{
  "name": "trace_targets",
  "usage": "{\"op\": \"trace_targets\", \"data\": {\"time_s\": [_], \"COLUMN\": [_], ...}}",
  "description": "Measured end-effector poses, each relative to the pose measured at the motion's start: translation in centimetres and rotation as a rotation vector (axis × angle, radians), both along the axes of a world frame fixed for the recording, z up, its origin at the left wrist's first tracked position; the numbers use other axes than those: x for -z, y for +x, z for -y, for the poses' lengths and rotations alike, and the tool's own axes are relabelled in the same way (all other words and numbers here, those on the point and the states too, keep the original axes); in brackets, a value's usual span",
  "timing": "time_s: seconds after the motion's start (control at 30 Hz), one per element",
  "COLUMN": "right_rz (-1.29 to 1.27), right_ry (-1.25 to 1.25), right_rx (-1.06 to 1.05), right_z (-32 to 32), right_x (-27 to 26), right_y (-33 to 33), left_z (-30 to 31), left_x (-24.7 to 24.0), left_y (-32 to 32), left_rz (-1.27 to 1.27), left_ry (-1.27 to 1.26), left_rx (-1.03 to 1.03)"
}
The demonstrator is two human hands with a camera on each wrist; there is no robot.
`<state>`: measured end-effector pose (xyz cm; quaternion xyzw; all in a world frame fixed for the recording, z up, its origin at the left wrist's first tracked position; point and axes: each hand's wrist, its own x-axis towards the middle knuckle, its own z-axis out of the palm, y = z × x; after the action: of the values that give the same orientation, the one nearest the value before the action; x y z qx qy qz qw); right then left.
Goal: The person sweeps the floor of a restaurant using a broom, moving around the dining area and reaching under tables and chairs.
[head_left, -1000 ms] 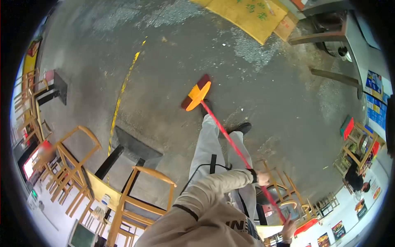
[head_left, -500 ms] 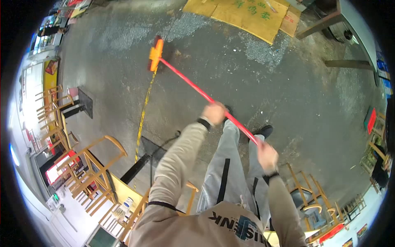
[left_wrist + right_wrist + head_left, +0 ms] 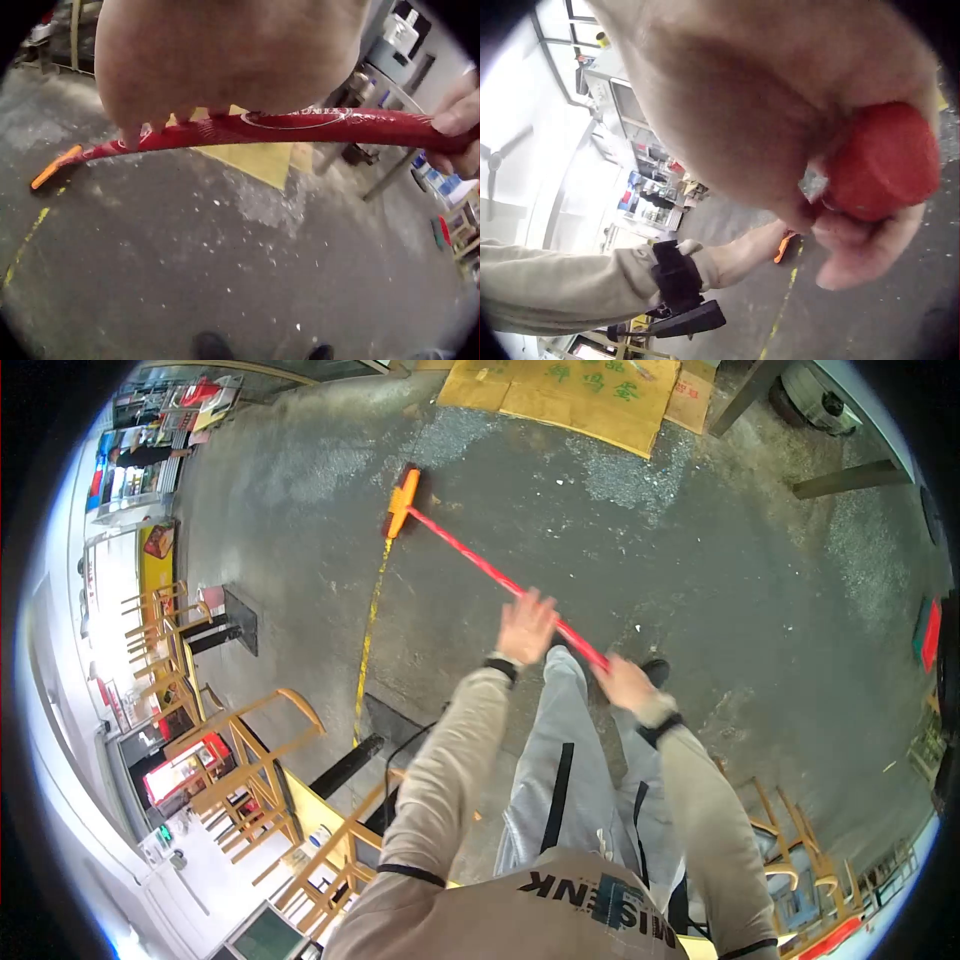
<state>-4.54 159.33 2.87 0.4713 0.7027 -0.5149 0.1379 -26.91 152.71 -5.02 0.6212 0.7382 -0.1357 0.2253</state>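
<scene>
One right hand [image 3: 628, 682] curled round smooth red handle [image 3: 470, 555], near end | left hand [image 3: 527, 628] wide, fingers straight over handle | orange dark-bristled broom head [image 3: 403, 503], yellow strip's [image 3: 375, 595] far end | flat cardboard [image 3: 580, 420], gray floor's [image 3: 300, 570] far edge

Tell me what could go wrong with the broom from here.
The handle could twist or slip: the left hand is open, so the hold seems to rest on the right hand. White bits might be missed, as they lie well away from the broom head. A step leftward might bump the table base.
</scene>
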Motion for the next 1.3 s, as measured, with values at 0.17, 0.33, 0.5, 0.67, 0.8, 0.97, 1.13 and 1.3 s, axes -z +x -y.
{"op": "trace_targets", "data": {"time_s": [0.17,0.33,0.5,0.67,0.8,0.97,1.13,1.3], "right_rz": [0.181,0.501,0.488,0.304,0.241,0.081,-0.302,-0.305], "right_ry": [-0.109,-0.250,-0.109,-0.134,-0.002,0.021,-0.614,-0.538], "right_rx": [-0.058,0.151,0.199,0.309,0.324,0.444,0.888,0.562], "right_z": [3.4,7.5,14.2,17.8,17.2,14.5,17.3,29.7], "right_x": [-7.9,-21.4,-25.0,-24.0,-19.2,-10.1,-7.9,-4.0], "right_y": [26.3,40.4,41.8,39.5,34.7,24.1,12.0,10.0], "left_z": [1.8,2.5,5.3,7.5,4.8,0.3,4.9,16.3], "left_x": [-4.5,-12.7,-13.4,-13.0,-11.9,-10.1,-5.4,-7.0], "left_y": [24.0,40.0,43.3,40.9,35.0,25.0,18.4,14.8], "left_rz": [0.651,1.163,1.201,1.094,0.893,0.711,0.504,0.631], "left_ry": [0.375,0.139,0.015,0.068,0.251,0.306,0.515,-0.154], "left_rx": [0.099,0.210,0.373,0.412,0.371,0.130,-0.196,-0.623]}}
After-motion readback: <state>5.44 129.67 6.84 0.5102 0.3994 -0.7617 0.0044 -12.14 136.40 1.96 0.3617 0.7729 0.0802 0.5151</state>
